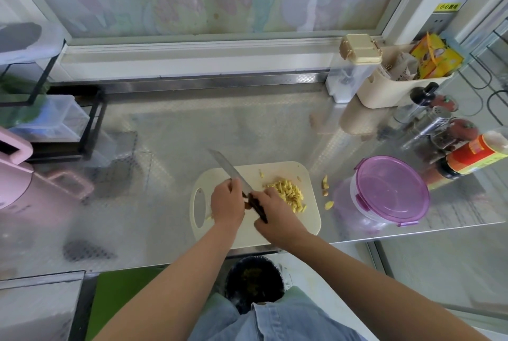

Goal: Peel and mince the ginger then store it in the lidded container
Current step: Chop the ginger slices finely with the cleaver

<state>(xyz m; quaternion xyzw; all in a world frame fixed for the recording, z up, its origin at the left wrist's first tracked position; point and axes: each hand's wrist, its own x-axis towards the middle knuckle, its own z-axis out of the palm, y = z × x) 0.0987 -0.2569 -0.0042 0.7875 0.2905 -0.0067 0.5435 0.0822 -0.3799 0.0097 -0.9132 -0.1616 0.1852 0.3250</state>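
Ginger (288,195) is chopped coarsely, knife (225,165) gripped by curled fingers of left hand (226,202) and right hand (275,207) — container (390,192), 3 o'clock, not yet filled.

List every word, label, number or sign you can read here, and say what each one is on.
No text here is clear enough to quote.
Yellow sticker at the upper right: dark characters, too blurred to read.
Red-labelled bottle: the print on the label is too blurred.
Yellow packets in the beige caddy: the print is too small to read.
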